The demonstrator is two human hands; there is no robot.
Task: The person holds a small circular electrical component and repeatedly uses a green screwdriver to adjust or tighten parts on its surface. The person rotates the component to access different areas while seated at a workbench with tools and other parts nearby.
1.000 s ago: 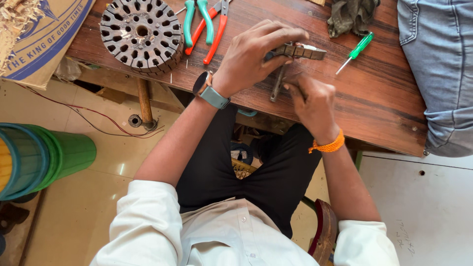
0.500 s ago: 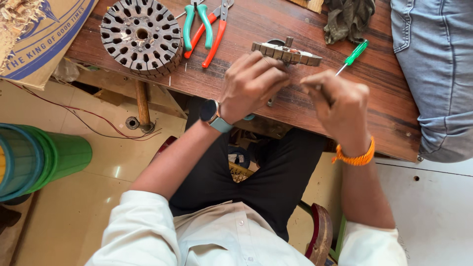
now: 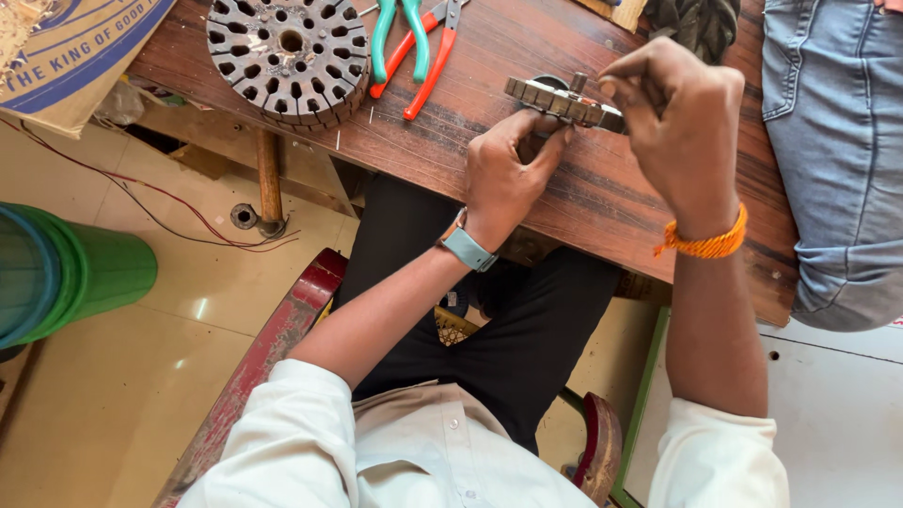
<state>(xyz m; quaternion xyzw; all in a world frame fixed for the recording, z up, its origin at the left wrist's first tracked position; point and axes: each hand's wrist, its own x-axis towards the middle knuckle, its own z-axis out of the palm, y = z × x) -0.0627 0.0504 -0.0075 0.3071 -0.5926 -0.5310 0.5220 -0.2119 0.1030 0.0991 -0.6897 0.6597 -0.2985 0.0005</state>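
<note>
A flat round metal motor part (image 3: 562, 100) with a short shaft sticking up is held on edge over the wooden table (image 3: 602, 202). My left hand (image 3: 506, 174), with a watch on its wrist, pinches the part's near rim from below. From the right, my right hand (image 3: 682, 122), wearing an orange thread band, closes its fingers on the part's end. Whether a tool sits inside the right hand is hidden.
A round slotted stator core (image 3: 288, 56) lies at the table's left end. Green-handled pliers (image 3: 399, 36) and red-handled pliers (image 3: 435, 58) lie beside it. Another person in blue jeans (image 3: 832, 160) sits at the right. A green bin (image 3: 66, 273) stands on the floor.
The motor part has been lifted off the table and both hands have closed on it. The view has come closer and shifted; the green screwdriver is no longer visible.
</note>
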